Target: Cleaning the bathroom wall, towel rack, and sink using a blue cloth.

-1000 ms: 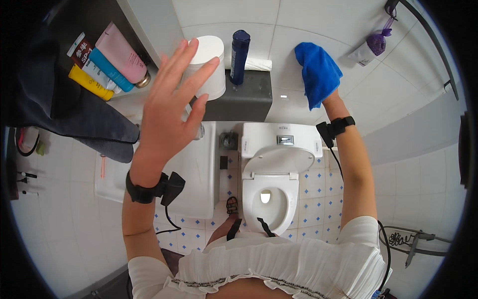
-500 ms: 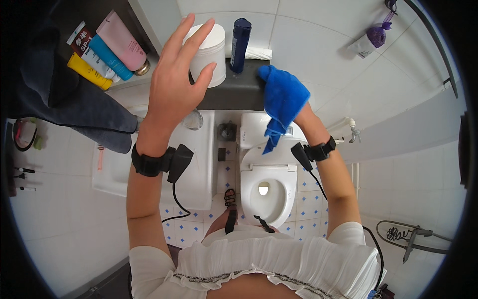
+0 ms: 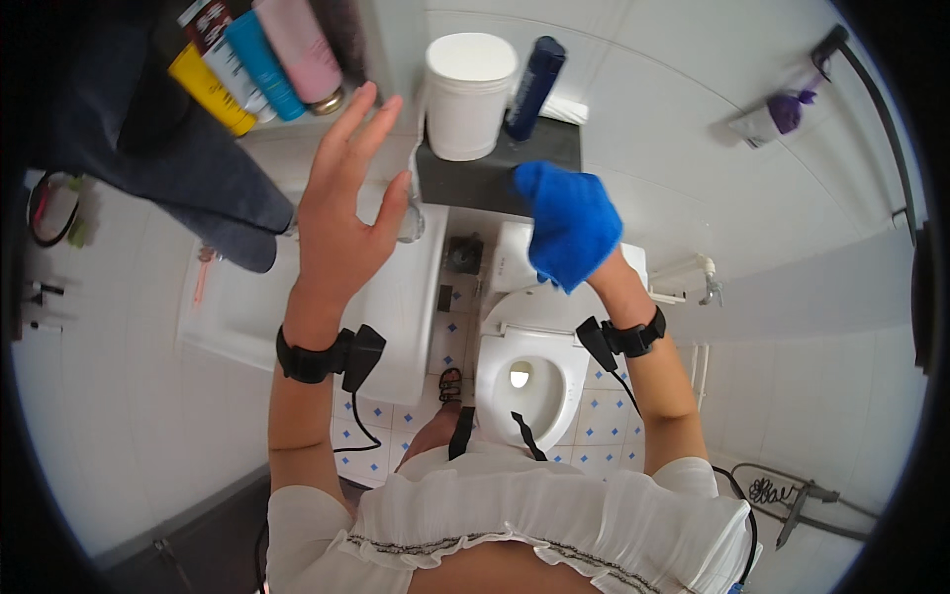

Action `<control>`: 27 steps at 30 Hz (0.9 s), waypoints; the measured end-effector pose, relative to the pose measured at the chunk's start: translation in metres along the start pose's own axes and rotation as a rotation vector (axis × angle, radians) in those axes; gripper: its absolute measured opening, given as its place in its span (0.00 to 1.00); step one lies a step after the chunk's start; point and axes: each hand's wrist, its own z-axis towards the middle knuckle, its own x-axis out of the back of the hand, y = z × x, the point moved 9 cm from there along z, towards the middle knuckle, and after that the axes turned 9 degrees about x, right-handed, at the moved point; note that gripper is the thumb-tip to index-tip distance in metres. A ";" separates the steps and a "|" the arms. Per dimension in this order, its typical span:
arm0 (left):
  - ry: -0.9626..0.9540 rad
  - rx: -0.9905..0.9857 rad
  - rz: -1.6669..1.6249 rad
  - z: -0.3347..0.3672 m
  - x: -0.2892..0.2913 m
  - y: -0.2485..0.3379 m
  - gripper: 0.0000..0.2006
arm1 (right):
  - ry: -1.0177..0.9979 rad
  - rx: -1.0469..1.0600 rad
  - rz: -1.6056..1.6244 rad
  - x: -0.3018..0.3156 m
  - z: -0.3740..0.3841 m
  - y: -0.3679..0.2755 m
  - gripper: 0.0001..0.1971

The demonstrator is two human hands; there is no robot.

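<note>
Dark grey towelling (image 3: 208, 183) hangs at the upper left of the frame, below a row of tubes (image 3: 262, 64). Next along, we find the left hand (image 3: 346, 213) open, fingers spread, gripping nothing; it hangs over the washbasin (image 3: 416, 317). At upper centre, a white lidded container (image 3: 467, 99) and a dark blue bottle (image 3: 535, 89) stand upright, close together, on a dark ledge (image 3: 475, 183). Just right of centre, the blue cloth (image 3: 574, 223) covers most of the right hand (image 3: 609, 272), which carries it; its fingers are hidden, so we cannot tell whether they are closed. One corner of the cloth overlaps the ledge's front edge in view; contact we cannot confirm. We judge the work, apparently wiping, to be under way rather than finished: the cloth is in hand and spread, while the ledge beneath the container and bottle remains covered by them. What has been wiped, we cannot establish from any visible mark. Below the cloth we note the toilet (image 3: 556, 312), its bowl uncovered; at upper right, a purple-topped pouch (image 3: 787, 114) hangs by the wall.
</note>
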 end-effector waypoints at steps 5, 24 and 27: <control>0.045 0.114 -0.005 -0.037 0.023 -0.032 0.27 | -0.032 -0.112 -0.201 -0.007 -0.010 0.015 0.16; -0.355 0.881 -0.037 -0.240 -0.096 -0.221 0.41 | -0.183 -0.461 0.306 -0.169 -0.061 -0.017 0.19; -0.355 0.828 0.034 -0.237 -0.143 -0.251 0.50 | 0.059 -0.783 0.837 -0.211 -0.095 -0.019 0.19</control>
